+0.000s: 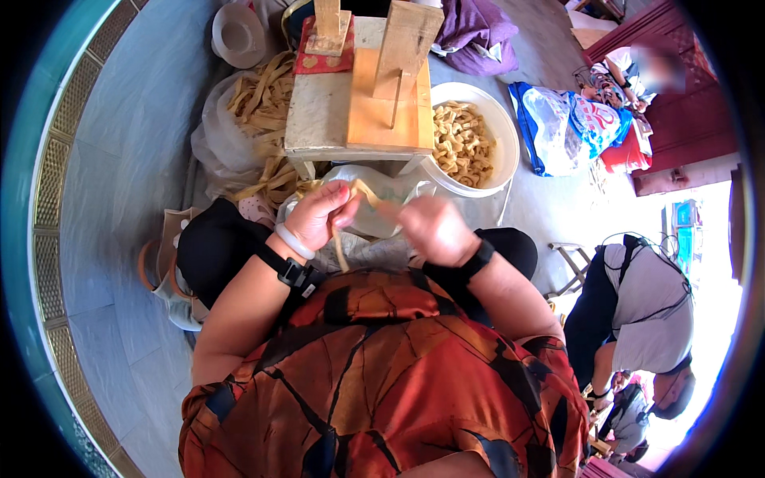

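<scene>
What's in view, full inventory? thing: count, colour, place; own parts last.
flat flexible strip: 1, tan, between both hands
low rectangular table: 1, off-white, beyond the hands
upright wooden stands: 2, light brown, on the table
patterned cloth mat: 1, red, under the left stand
round plastic tub: 1, white, right of table
small knotted pieces: many, tan, in tub
thin plastic bags: at least 2, whitish, table's left and front
long loose strips: many, tan, partly in left bag
soft fabric bundle: 1, purple, beyond tub
printed plastic bag: 1, blue-white, right of tub
other people: at least 3, pale tops, right side
left hand: 1, bare, pinching flat strip
right hand: 1, motion-blurred, apparently gripping it
</scene>
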`<act>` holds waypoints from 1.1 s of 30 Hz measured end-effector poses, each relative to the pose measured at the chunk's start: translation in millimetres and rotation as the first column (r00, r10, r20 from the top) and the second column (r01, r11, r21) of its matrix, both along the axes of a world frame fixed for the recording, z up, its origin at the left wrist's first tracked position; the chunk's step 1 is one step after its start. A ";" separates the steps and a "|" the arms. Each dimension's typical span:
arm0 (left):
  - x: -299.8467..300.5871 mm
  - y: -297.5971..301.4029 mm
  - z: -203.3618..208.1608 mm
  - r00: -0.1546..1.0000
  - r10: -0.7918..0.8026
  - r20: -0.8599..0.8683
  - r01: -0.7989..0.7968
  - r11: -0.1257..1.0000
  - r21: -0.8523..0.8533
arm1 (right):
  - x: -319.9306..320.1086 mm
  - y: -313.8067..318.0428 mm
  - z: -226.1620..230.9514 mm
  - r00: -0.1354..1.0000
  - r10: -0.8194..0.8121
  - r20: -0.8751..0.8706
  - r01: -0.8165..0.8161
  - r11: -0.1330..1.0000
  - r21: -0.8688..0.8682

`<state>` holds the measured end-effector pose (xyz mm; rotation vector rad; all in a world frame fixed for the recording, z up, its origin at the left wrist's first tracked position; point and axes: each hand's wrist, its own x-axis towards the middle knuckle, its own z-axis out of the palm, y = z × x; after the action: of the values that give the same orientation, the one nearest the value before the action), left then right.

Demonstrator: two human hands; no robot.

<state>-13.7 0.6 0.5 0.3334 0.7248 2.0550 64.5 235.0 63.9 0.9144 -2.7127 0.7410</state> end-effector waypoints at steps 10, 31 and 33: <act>22.4 20.5 0.3 0.225 -0.407 -0.885 -0.458 0.758 -0.464 | 8.0 -27.5 -36.4 0.995 -0.089 -0.039 0.081 0.983 -0.162; 22.7 28.3 -36.7 0.974 0.089 -0.208 -0.164 0.909 -0.383 | 1.4 -39.7 -51.6 0.847 -0.419 0.329 0.512 0.809 -0.289; 21.6 20.9 -33.1 0.998 -0.021 0.051 0.032 0.970 -0.240 | 3.6 -33.1 -54.5 0.794 -0.439 0.420 0.572 0.774 -0.272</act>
<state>7.9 21.5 -32.7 0.1539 0.9243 1.9176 68.2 201.9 9.4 -0.0740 -2.7149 1.3249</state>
